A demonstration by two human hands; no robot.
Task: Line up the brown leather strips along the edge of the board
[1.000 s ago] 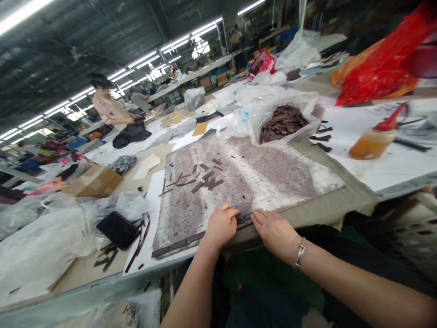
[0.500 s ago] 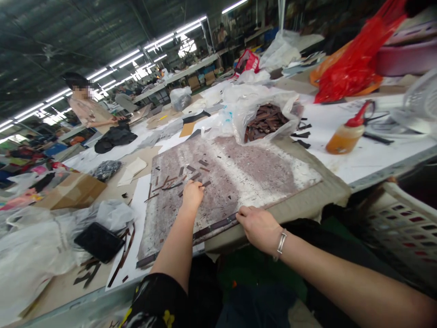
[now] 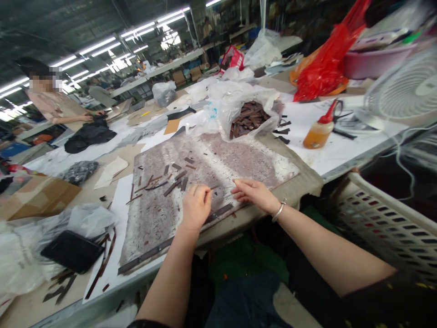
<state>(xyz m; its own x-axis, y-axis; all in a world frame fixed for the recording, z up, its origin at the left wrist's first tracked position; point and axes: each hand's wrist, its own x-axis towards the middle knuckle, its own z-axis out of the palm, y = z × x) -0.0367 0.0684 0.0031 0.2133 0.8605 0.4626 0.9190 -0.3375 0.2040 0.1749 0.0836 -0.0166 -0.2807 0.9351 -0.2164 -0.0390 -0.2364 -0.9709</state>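
The left hand (image 3: 197,206) is above the mottled board (image 3: 235,159), its grip nearly closed – I cannot tell surely what it holds. The right hand (image 3: 254,195) is near, with fingers partly stretched; its hold I also cannot tell. Loose brown strips (image 3: 175,187) lie on the board, left of the hands – and a dark band (image 3: 146,256) runs along its near edge.

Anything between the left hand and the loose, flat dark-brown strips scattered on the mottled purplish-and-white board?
Nothing visible in the way: the left hand is right beside the loose strips, with only the board's surface between.
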